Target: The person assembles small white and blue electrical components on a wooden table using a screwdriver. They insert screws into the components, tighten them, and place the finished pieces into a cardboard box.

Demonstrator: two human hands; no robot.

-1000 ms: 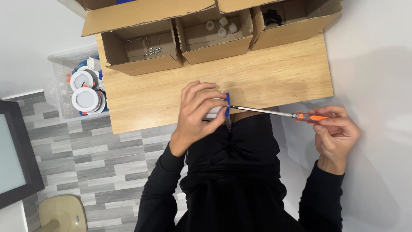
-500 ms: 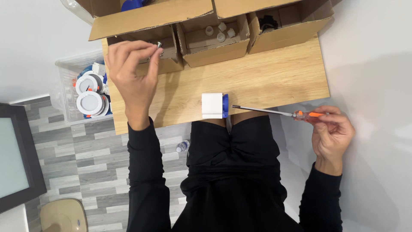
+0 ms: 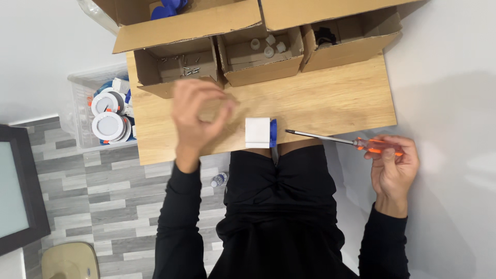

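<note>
A small white block with a blue part (image 3: pixel 257 133) lies on the wooden table (image 3: pixel 330 103) near its front edge. My left hand (image 3: pixel 199 116) hovers blurred over the table, left of the block and just in front of the left cardboard box (image 3: pixel 175 64). Its fingertips are pinched together, and the blur hides whether anything is between them. My right hand (image 3: pixel 393 168) is off the table's right front corner, gripping the orange handle of a screwdriver (image 3: pixel 336 139). The screwdriver's metal tip points left and stops just short of the block.
Three open cardboard boxes line the table's back edge: the left one holds small screws, the middle one (image 3: pixel 261 51) white caps, the right one (image 3: pixel 351 39) a dark part. A clear bin of round white lamps (image 3: pixel 108 119) stands on the floor at left, and a small bottle (image 3: pixel 219 180) lies under the table.
My left hand left the block, reached to the left box with the screws, and has now come back toward the block with pinched fingers. The right hand and screwdriver have barely moved.
</note>
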